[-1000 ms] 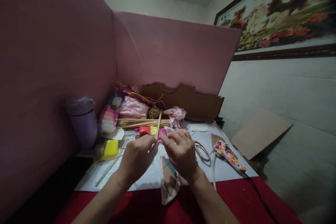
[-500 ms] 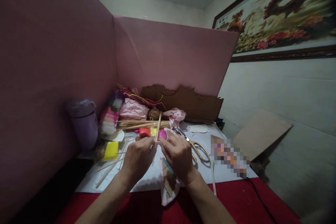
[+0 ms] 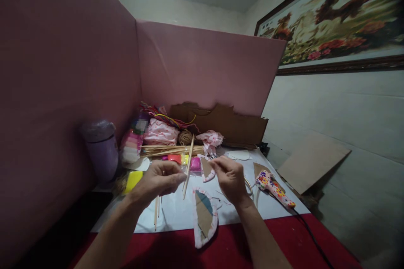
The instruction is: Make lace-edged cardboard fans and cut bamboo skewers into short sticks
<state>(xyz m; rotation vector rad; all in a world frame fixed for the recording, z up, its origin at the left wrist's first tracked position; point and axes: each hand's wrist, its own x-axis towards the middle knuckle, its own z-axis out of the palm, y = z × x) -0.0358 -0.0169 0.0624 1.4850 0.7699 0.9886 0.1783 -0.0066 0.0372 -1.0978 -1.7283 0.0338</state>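
Note:
My left hand [image 3: 160, 180] is over the white sheet, thumb and forefinger closed in a pinch. Its fingertips are beside two or three thin wooden sticks [image 3: 189, 164] that lean across the bundle behind. My right hand [image 3: 229, 175] is apart from it, also pinching, near a small cardboard piece with a pink fabric edge [image 3: 207, 170]. What either pinch holds is too small to make out. Below and between the hands lies a half-oval cardboard piece edged in pink-dotted fabric [image 3: 205, 216]. Scissors [image 3: 248, 185] are partly hidden behind my right hand.
A flowered glue gun [image 3: 274, 189] with a black cord lies at right. Behind are a stick bundle [image 3: 170, 150], a twine ball [image 3: 185, 137], coloured clay packs [image 3: 174, 159] and torn cardboard [image 3: 221, 122]. A purple lidded container [image 3: 101, 151] stands left, near a yellow block [image 3: 134, 181].
My hands have moved apart from where they nearly met, left hand leftward, right hand rightward. The leaning sticks stay in place, and more of the fabric-edged pieces shows.

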